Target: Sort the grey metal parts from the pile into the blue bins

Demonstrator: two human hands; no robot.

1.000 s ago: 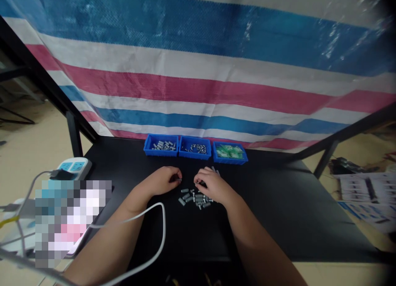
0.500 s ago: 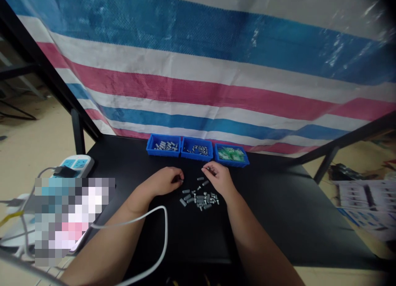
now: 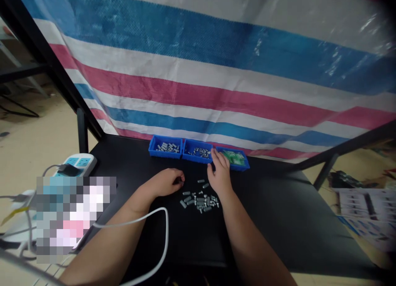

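As far as can be made out on the near side of the middle blue tray (image 3: 194, 158), see a loose cluster of small metal parts (image 3: 200, 202), mixing grey cylinders with screw-like pieces on the black tabletop (image 3: 278, 220). Nearer to that tray, notice two loose cylinders (image 3: 201, 181) lying apart from the rest. Judge the step in hand as a reach to the trays, with the right hand (image 3: 220, 176) at the middle tray's right end, open, fingers extended and slightly spread; cannot tell if touching the rim or covering a part. Find the left hand (image 3: 168, 183) on the near side, left of the middle tray, fingers curled toward the thumb; cannot tell if pinching anything. For the next move, reckon on needing a fine fingertip pinch or a clean release, without disturbing neighbouring pieces. Left of the middle tray, see the left tray (image 3: 165, 154) with more cylinders; to its right, the right tray (image 3: 239, 167) with green packets (image 3: 236, 158). Farther left and nearer, spot a power strip (image 3: 86, 160); behind, a striped sheet (image 3: 198, 92).
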